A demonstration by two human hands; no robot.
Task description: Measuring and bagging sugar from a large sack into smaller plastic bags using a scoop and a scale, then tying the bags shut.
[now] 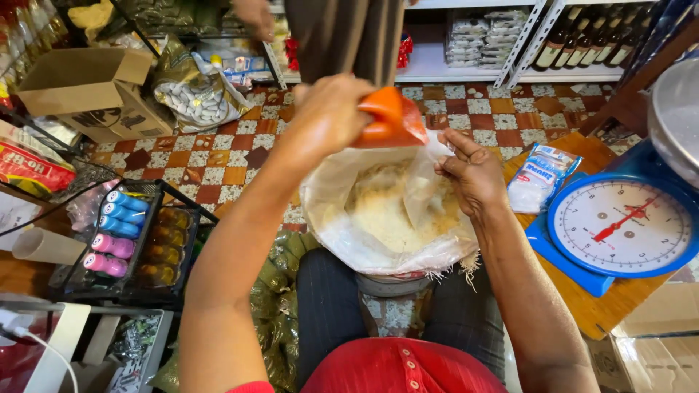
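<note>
Big clear plastic sack (386,218) w/ frayed woven rim sits centre frame betw. the person's knees, mouth open, holding pale rice-like grain. Left hand (328,116) at 12 o'clock of the sack mouth, fingers wrapped tight round an orange plastic scoop (389,116), tilted over the grain. Right hand (473,171) at 3 o'clock of the mouth, fingers pinching the sack's rim, pulling it open.

Blue dial weighing scale (619,225) w/ red needle stands at 3 o'clock on a wooden surface (597,309); its metal pan (677,116) is at the far right edge. Small white-blue sealed packet (539,178) lies just beside the scale, near the right hand.

At 9 o'clock a black wire basket (120,240) holds pink and blue bottles plus amber jars. Open brown cardboard box (87,91) at 10 o'clock; contents can't tell. Tiled floor (510,109) beyond the sack shows open room up to the white shelves (466,69); another person's trousers (342,36) stand at 12 o'clock.
</note>
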